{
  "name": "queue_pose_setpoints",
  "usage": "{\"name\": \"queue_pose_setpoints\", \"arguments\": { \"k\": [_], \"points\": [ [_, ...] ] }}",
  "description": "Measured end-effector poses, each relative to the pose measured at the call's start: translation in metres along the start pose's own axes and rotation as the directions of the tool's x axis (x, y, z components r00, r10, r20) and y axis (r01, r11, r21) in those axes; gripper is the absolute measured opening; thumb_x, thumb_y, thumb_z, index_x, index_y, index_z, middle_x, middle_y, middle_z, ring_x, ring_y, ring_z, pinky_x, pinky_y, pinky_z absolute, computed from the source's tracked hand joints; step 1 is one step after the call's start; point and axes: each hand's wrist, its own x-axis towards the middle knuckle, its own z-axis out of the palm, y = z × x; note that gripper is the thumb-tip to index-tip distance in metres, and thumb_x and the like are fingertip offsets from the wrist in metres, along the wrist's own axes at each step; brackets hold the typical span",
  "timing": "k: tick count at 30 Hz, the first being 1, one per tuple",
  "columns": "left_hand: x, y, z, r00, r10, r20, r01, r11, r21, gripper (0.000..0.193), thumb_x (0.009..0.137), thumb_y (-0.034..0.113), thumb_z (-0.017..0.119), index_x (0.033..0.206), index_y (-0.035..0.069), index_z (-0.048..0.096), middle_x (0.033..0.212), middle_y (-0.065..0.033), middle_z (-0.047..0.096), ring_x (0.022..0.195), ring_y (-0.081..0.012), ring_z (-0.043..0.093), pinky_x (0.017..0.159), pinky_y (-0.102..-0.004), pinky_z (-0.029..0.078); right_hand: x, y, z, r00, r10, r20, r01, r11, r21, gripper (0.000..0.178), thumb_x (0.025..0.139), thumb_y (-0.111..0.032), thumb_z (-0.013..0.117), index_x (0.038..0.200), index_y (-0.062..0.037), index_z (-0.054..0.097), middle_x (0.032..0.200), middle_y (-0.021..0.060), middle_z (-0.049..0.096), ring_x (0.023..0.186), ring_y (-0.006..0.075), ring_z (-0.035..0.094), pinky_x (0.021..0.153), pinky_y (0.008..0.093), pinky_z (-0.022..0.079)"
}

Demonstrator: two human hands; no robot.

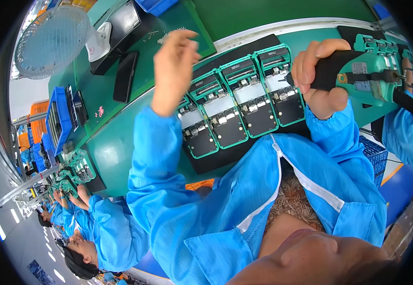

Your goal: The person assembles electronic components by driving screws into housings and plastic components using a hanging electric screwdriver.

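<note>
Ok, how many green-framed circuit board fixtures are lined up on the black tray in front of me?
4, side by side on the black tray: first green-framed fixture, partly behind the left hand; second; third; fourth, beside the right hand holding the electric screwdriver.

Screwdriver point(358, 78): matt black grip, glossy green plastic body. Trays point(244, 97): green plastic frames, matt black panels, small metal parts. Surface point(116, 152): smooth green mat. Sleeves point(154, 156): shiny blue cloth.

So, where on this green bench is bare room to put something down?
Bare green surface lies left of the tray row, below the blue bin. It is crowded under the right hand with the electric screwdriver.
</note>
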Motion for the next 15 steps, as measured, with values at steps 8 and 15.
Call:
{"name": "queue_pose_setpoints", "arguments": {
  "k": [8, 15],
  "points": [
    [-0.069, 0.029, 0.061, 0.951, 0.094, 0.294, -0.09, 0.996, -0.029, 0.016, 0.077, -0.003, 0.063, 0.093, -0.001, 0.061, 0.081, -0.0106, 0.061, 0.073, -0.0196, 0.063, 0.064, -0.0281, 0.05, 0.001, 0.003, 0.015, 0.968, -0.168, 0.188, 0.113, 0.956, 0.269, 0.07, 0.071, -0.06, 0.067, 0.107, -0.0052, 0.041, 0.069, 0.0025, 0.048, 0.05, 0.009, 0.048, 0.046, 0.0221, 0.038],
    [-0.076, 0.028, 0.072, 0.924, 0.241, 0.296, -0.292, 0.945, 0.144, 0.012, 0.075, 0.003, 0.064, 0.086, 0.002, 0.061, 0.079, -0.0128, 0.059, 0.07, -0.0314, 0.06, 0.06, -0.0364, 0.048, -0.005, 0.005, 0.021, 0.961, -0.161, 0.223, 0.086, 0.946, 0.312, 0.069, 0.073, -0.057, 0.068, 0.107, -0.0044, 0.04, 0.07, 0.0039, 0.05, 0.051, 0.0095, 0.049, 0.047, 0.0226, 0.039]
  ]
}}
